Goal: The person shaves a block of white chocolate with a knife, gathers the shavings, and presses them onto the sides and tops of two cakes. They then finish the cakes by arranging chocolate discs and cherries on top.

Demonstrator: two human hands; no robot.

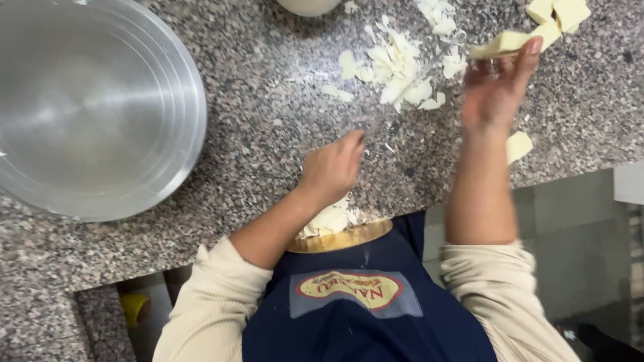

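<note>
The right hand (pixel 495 87) is reaching up and away from the body, its fingers closing on a pale yellow slab (pixel 504 44) that it is lifting over the counter; the left hand (pixel 333 167) is sitting curled narrow near the counter's front edge, seemingly gripping a knife whose blurred blade (pixel 409 94) is stretching toward the shavings, though what it is holding cannot be told for sure. The speckled granite counter (pixel 255 127) is filling most of the view; a large steel bowl (pixel 94 107) is resting on it at the left, well apart from both hands; a heap of pale shavings (pixel 399 67) is lying between the two hands; several pale blocks (pixel 560 13) are sitting at the upper right, just beside the slab; one small block (pixel 518 145) is lying near the right forearm; a golden board (pixel 342 236) bearing more shavings is poking out below the left wrist.
</note>
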